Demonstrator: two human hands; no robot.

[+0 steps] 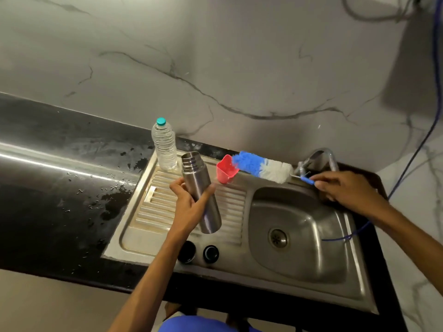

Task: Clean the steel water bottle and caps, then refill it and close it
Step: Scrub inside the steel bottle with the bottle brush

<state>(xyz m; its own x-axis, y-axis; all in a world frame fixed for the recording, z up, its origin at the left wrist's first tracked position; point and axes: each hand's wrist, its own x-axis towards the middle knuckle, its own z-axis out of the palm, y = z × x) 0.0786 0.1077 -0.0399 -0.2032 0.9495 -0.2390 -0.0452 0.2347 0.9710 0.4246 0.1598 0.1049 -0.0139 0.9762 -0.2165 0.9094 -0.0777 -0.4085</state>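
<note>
Marble-veined wall tiles back a black counter with a steel sink unit (359, 279) set into it, and water is spattered over the counter at mid-left. Nearest the camera, at lower centre, two dark round caps (211, 254) sit side by side on the sink's front rim, probably set there to wait their turn for cleaning; the left one is partly hidden by the forearm.

Above them, over the ribbed draining board, the left hand (189, 204) grips the steel water bottle (201, 195), fingers and thumb curled round its body. The bottle tilts with its open, threaded mouth up and away, likely to offer the opening to the brush.

At right of centre, above the basin, the right hand (345, 190) pinches the thin blue handle of a bottle brush (261, 167) between its fingertips. The blue-and-white bristle head points left, its tip beside a small red cup (226, 172) on the sink's back edge; the brush looks ready to go into the bottle.

Farther back, a clear plastic bottle (165, 146) with a teal cap stands upright at the draining board's far corner, perhaps for the refill. A tap (321, 159) rises behind the basin.

No brand or writing is legible on anything.
</note>
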